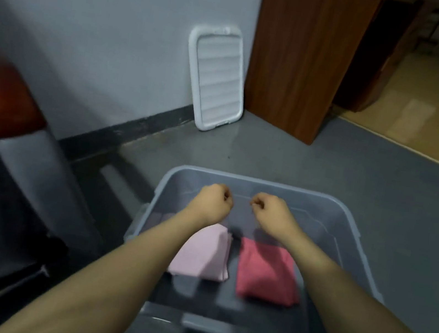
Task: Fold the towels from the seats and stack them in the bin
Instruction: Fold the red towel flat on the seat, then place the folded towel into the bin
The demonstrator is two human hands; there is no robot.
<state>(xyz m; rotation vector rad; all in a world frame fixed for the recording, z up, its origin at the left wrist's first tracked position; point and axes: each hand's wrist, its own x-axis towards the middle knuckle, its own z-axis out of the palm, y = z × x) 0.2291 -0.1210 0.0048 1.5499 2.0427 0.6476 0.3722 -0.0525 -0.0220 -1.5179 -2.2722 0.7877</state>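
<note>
Two soft folded towels [237, 262] in translucent plastic bin [349, 217]; left hand [214, 201], right hand [270, 211] fisted, empty.

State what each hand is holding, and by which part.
Nothing: the left hand and right hand are curled into empty fists above the bin, clear of the folded towels.

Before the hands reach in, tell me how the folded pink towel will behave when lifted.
The pink towel is probably floppy: its layered edges look soft. Lifted by one corner, it would likely unfold. It looks light and unlikely to slide in the bin.
</note>
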